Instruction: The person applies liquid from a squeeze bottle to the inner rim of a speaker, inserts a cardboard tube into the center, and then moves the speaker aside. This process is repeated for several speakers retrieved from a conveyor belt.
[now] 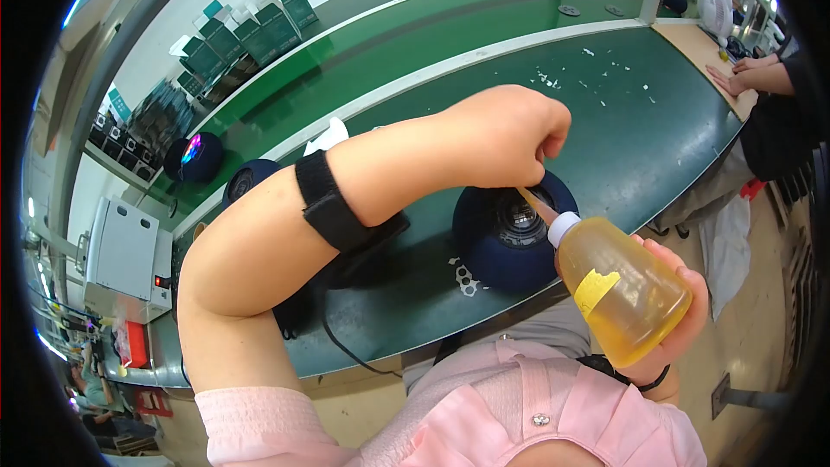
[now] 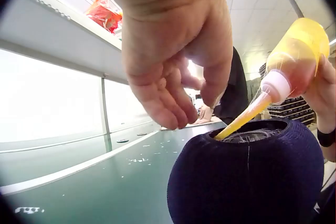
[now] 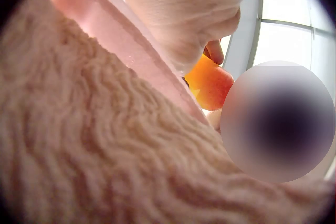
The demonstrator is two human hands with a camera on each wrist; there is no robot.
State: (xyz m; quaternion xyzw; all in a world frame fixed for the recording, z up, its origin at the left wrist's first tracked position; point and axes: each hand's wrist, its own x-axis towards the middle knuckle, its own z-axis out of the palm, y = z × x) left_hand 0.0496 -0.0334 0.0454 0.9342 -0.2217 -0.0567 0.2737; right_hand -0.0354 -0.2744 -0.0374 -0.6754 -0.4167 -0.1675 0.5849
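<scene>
My right hand grips a translucent squeeze bottle of yellow liquid, tilted with its nozzle pointing down to the left. In the left wrist view the tip of the nozzle reaches the rim of the round opening on top of a dark blue, fabric-covered round speaker. That speaker stands on the green table in front of me. Above and beside the opening hangs my left hand, its fingers loosely curled with nothing seen in them. In the right wrist view, clothing covers much of the scene, and part of the bottle shows.
Another dark blue speaker stands behind my left forearm, and one with a lit top is farther left. A white perforated piece lies by the near speaker. Green boxes line the back. Another person's hands rest at the right.
</scene>
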